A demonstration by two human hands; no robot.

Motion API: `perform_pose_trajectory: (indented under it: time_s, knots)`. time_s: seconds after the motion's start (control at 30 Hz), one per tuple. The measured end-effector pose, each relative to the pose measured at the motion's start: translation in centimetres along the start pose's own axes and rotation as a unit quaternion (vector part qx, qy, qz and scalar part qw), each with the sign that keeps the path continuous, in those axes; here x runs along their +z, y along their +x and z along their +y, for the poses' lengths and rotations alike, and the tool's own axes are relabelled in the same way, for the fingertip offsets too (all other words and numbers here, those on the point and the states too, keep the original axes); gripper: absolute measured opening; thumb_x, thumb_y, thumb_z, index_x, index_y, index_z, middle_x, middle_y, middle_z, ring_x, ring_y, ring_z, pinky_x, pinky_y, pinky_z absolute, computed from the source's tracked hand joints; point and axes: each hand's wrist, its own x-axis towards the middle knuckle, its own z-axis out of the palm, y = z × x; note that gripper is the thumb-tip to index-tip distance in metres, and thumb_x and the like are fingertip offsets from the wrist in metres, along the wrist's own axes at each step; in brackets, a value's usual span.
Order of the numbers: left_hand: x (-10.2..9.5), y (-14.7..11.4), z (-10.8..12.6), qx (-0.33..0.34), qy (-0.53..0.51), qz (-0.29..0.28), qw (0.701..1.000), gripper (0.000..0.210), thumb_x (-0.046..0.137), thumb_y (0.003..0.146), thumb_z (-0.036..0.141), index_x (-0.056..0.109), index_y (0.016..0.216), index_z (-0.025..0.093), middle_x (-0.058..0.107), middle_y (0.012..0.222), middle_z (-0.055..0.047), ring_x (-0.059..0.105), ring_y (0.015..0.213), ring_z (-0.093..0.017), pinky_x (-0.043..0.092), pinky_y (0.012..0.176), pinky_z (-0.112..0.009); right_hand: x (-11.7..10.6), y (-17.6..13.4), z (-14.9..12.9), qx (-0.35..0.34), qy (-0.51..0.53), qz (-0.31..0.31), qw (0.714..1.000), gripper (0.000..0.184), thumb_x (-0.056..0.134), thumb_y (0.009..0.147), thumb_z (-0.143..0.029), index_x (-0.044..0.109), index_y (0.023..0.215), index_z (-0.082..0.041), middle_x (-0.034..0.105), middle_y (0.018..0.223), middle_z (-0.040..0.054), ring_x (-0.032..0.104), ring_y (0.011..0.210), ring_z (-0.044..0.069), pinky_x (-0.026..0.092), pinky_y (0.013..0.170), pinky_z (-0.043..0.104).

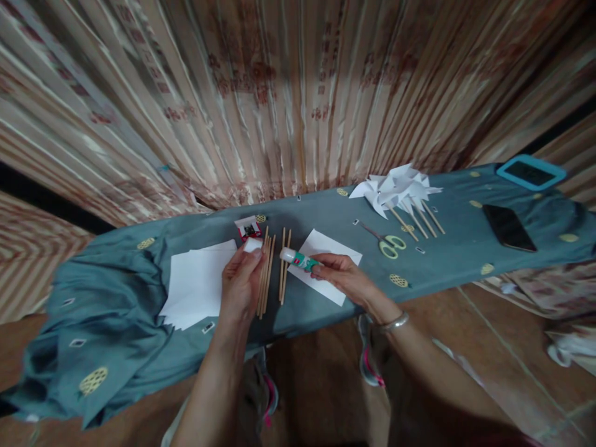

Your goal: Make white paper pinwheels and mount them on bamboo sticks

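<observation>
My right hand [342,273] is closed around a green and white glue stick [305,262], its white end pointing left. Below it lies a white paper square [328,292], turned at an angle on the cloth. Between thumb and fingers, my left hand [242,276] pinches a small white cap-like piece [252,244]; its exact kind is unclear. Several thin wooden sticks [283,273] lie between my hands, some close against the left fingers. Just beyond that hand sits a small open red and white box [249,228] with dark bits inside.
A stack of white paper [195,282] lies at the left. To the right are green-handled scissors [388,244], several white paper pinwheels [395,189] on sticks, a black phone [509,228] and a blue-framed tablet [531,172]. A blue-green cloth [125,304] covers the narrow table; a curtain [288,99] hangs behind.
</observation>
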Motion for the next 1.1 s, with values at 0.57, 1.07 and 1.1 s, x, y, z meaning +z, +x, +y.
perform_pose_trajectory:
  time_s: [0.57, 1.07, 1.1]
  knots:
    - [1.1, -3.5, -7.6, 0.245, 0.612, -0.339, 0.671, 0.036, 0.047, 0.085, 0.005, 0.065, 0.114, 0.015, 0.062, 0.128, -0.013, 0.058, 0.116, -0.023, 0.051, 0.098, -0.039, -7.4, -2.2, -3.5, -0.116, -0.155, 0.189, 0.963, 0.030, 0.085, 0.058, -0.036, 0.073, 0.083, -0.022, 0.070, 0.074, -0.0008, 0.058, 0.065, 0.012, 0.047, 0.060, 0.025]
    - [2.5, -3.6, -7.1, 0.227, 0.721, -0.376, 0.536, 0.027, 0.048, 0.089, 0.010, 0.064, 0.111, 0.013, 0.059, 0.133, -0.012, 0.060, 0.109, -0.025, 0.054, 0.093, -0.039, -4.6, -2.1, -2.7, -0.171, -0.424, 0.123, 0.881, 0.032, 0.063, 0.085, -0.032, 0.059, 0.115, -0.022, 0.070, 0.100, 0.0046, 0.065, 0.082, 0.017, 0.052, 0.071, 0.031]
    - [2.4, -3.6, -7.1, 0.226, 0.721, -0.376, 0.537, 0.027, 0.048, 0.090, 0.010, 0.064, 0.111, 0.013, 0.059, 0.133, -0.013, 0.060, 0.109, -0.025, 0.054, 0.093, -0.039, -4.6, -2.1, -2.7, -0.169, -0.431, 0.122, 0.878, 0.032, 0.063, 0.085, -0.032, 0.059, 0.115, -0.023, 0.070, 0.100, 0.0046, 0.065, 0.081, 0.017, 0.052, 0.070, 0.031]
